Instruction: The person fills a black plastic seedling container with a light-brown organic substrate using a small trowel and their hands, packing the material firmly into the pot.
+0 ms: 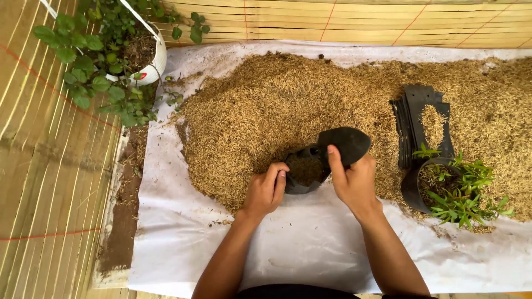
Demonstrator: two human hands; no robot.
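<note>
Pinching a black plastic grow bag [310, 169] at its rim, the left hand [265, 191] and right hand [354, 180] are closed on it at the near edge of the rice-husk heap [277, 105], its mouth held open.

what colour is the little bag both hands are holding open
Black. The bag, held by the left hand and right hand, shows best in the head view.

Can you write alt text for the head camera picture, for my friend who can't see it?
Two hands, left hand and right hand, hold open a black plastic grow bag over a pile of rice husks on a white sheet. A bagged seedling lies right; a potted plant stands upper left.
</note>
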